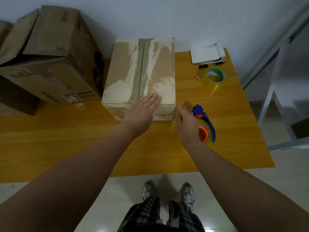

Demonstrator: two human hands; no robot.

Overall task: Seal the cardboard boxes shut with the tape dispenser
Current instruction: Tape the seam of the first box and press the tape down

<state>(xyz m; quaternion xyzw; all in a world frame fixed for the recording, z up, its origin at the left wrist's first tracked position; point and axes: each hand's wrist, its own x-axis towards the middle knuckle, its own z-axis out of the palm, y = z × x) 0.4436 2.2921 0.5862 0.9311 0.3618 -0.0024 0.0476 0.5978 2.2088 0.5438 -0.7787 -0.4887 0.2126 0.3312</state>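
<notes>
Atop box [155,67], left hand [143,106] flat; right hand [186,126] grips tape dispenser [208,129], handle hidden

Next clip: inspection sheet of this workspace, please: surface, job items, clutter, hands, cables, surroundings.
Surface: wooden table, glossy.
Job's things: small cardboard box, flaps closed, top skin torn; tape dispenser beside its near right corner; large boxes at left.
Clutter: spare tape roll, notepad and marker at far right.
Hands: left hand flat on the box's near top edge; right hand grips the tape dispenser.
Cables: nothing seen.
Surroundings: white wall, metal frame at right, tiled floor.
</notes>
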